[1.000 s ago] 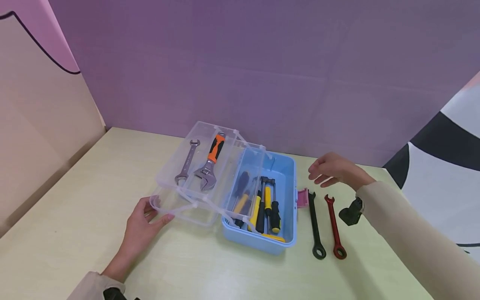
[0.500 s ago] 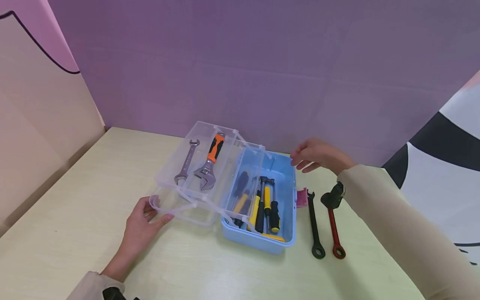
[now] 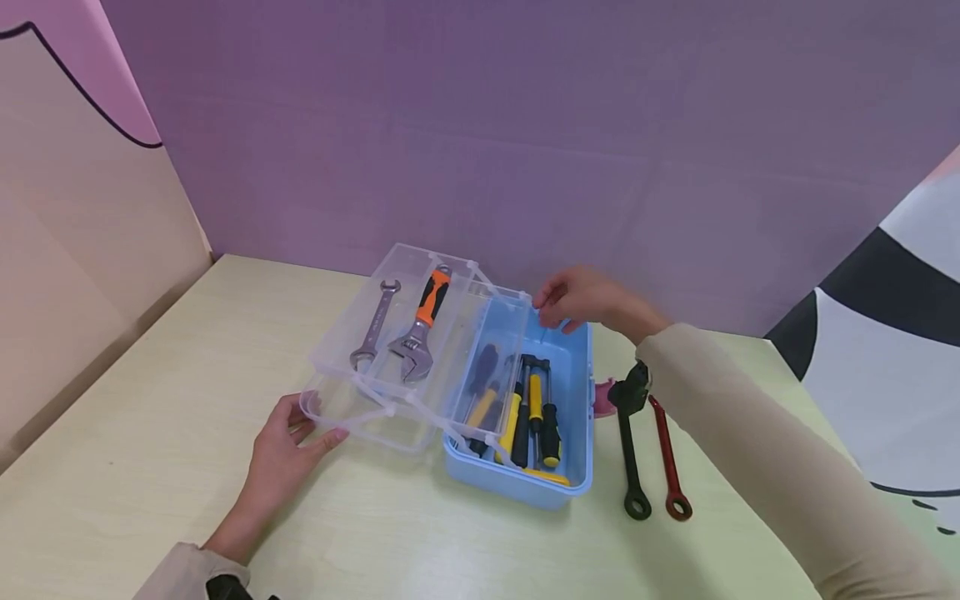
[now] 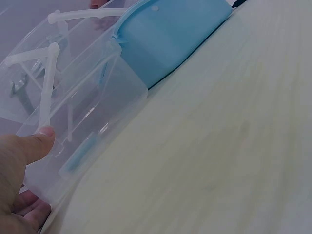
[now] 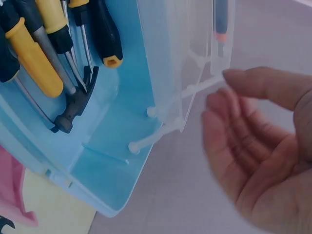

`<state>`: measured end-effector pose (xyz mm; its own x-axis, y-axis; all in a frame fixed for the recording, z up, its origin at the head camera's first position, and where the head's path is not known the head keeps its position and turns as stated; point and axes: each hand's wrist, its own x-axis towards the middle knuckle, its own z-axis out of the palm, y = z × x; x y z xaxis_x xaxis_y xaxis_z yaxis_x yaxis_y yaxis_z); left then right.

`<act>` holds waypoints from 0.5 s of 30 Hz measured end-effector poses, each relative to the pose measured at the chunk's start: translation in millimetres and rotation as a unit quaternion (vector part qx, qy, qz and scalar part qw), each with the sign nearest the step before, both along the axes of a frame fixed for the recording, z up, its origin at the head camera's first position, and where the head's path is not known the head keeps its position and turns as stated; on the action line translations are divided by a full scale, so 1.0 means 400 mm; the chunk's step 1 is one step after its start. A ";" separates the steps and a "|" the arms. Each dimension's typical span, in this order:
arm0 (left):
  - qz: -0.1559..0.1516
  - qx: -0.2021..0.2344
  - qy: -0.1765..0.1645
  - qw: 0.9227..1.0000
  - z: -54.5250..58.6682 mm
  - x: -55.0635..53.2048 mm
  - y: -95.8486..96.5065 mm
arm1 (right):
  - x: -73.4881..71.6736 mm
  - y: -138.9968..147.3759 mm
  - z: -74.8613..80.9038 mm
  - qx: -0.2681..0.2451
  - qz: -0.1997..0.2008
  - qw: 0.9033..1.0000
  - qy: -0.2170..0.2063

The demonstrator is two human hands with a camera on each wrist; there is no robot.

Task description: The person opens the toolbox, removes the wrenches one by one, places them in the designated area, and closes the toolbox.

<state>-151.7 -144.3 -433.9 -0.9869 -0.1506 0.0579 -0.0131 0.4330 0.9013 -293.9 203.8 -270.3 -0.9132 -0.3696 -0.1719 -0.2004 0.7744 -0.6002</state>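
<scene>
A blue toolbox (image 3: 573, 358) stands uncovered, its clear lid (image 3: 318, 408) swung to the left. Clear trays (image 3: 457, 304) on white link arms hang out over the lid. They carry an open-end wrench (image 3: 372, 329) and an orange-handled adjustable wrench (image 3: 427, 317). My left hand (image 3: 281, 462) grips the lid's near left corner, thumb on its near side, fingers partly hidden. My right hand (image 3: 581, 300) hovers at the box's far end beside the trays. In the right wrist view its fingers (image 5: 243, 141) are loosely bent around nothing, close to a link arm (image 5: 200, 87).
Inside the box lie a hammer (image 5: 73, 107) and several yellow-and-black screwdrivers (image 3: 551, 433). A pink latch (image 3: 603, 398) sticks out on the right. A black wrench (image 3: 632, 462) and a red wrench (image 3: 669, 458) lie beside it. A purple wall (image 3: 450, 150) stands close behind.
My right hand has moved left from above the wrenches to the box's far end. The left hand, lid and tools have stayed in place.
</scene>
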 end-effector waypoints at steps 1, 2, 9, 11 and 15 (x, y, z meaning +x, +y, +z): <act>0.000 -0.001 0.000 1.000 0.000 0.000 0.000 | 0.000 -0.006 -0.001 -0.004 0.016 1.000 0.011; 0.000 -0.002 0.000 1.000 0.001 0.000 0.000 | 0.001 -0.013 -0.002 -0.008 0.029 0.999 0.022; 0.000 0.000 -0.001 1.000 0.001 0.000 0.001 | 0.007 -0.053 -0.003 -0.015 0.124 0.986 0.111; -0.002 0.000 -0.001 1.000 0.000 0.001 0.001 | 0.007 -0.063 -0.003 0.002 0.146 0.980 0.138; -0.004 0.000 -0.003 1.000 -0.001 0.002 -0.002 | 0.006 -0.085 -0.001 0.030 0.187 0.966 0.179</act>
<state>-150.8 -145.0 -434.4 -0.9884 -0.1432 0.0513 -0.0159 0.4331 0.9012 -291.5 169.7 -270.6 -0.7233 -0.6836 0.0981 -0.6583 0.6396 -0.3970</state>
